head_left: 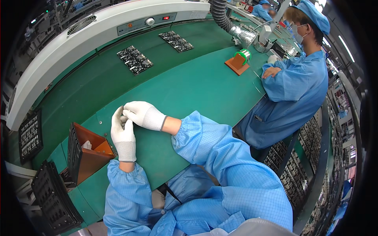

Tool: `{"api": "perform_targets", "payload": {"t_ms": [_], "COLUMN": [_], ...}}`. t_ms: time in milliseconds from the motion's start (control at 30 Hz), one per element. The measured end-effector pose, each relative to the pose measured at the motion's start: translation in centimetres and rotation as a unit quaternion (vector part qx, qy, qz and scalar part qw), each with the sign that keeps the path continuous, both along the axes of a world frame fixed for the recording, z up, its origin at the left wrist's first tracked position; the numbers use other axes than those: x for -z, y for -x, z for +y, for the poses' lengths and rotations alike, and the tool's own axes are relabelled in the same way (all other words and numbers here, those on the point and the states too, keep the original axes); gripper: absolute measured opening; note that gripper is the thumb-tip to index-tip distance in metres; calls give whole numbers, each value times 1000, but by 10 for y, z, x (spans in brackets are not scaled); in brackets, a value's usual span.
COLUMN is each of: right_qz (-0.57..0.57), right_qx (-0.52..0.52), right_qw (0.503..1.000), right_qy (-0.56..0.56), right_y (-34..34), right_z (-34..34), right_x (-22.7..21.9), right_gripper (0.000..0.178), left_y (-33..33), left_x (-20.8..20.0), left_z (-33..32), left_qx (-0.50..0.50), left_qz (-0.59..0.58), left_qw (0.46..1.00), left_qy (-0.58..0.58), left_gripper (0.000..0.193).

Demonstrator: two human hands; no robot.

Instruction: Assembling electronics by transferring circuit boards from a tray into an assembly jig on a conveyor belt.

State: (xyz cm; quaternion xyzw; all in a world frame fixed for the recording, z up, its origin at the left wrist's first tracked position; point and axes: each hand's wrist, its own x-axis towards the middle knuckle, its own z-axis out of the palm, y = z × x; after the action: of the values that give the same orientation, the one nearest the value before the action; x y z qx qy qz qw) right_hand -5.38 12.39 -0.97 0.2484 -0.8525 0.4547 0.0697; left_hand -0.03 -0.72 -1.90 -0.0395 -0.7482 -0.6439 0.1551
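My left hand (123, 135) and my right hand (145, 115), both in white knit gloves, meet over the green mat (157, 153). The fingertips of the two touch or nearly touch. Each hand's fingers are bent and drawn together, and whatever lies between them, if anything, is hidden. Just left of my left hand stands an orange-brown open bin (105, 148), with a crumpled white piece (87, 145) inside.
Populated circuit boards (134, 60) (176, 41) lie on the darker green strip beyond, under a white hood (94, 33). A green-rimmed wire spool (246, 55) sits on a brown stand (236, 67). Black trays (30, 135) line the left. A co-worker (289, 82) sits at right, arms folded.
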Motion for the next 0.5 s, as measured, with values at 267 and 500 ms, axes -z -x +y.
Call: {"api": "perform_targets", "payload": {"t_ms": [267, 500], "right_qz": [5, 3], "right_qx": [-1, 1], "right_qw": [1000, 1000], "right_qy": [-4, -8], "right_y": [0, 1], "right_z": [0, 0], "right_x": [0, -1], "right_gripper": [28, 28], "left_y": [0, 2], "left_x": [1, 1], "left_z": [-1, 0], "left_qx": [2, 4], "left_qz": [-3, -1], "left_qw": [1000, 1000], "left_qy": [-2, -3], "left_gripper": [46, 46]}}
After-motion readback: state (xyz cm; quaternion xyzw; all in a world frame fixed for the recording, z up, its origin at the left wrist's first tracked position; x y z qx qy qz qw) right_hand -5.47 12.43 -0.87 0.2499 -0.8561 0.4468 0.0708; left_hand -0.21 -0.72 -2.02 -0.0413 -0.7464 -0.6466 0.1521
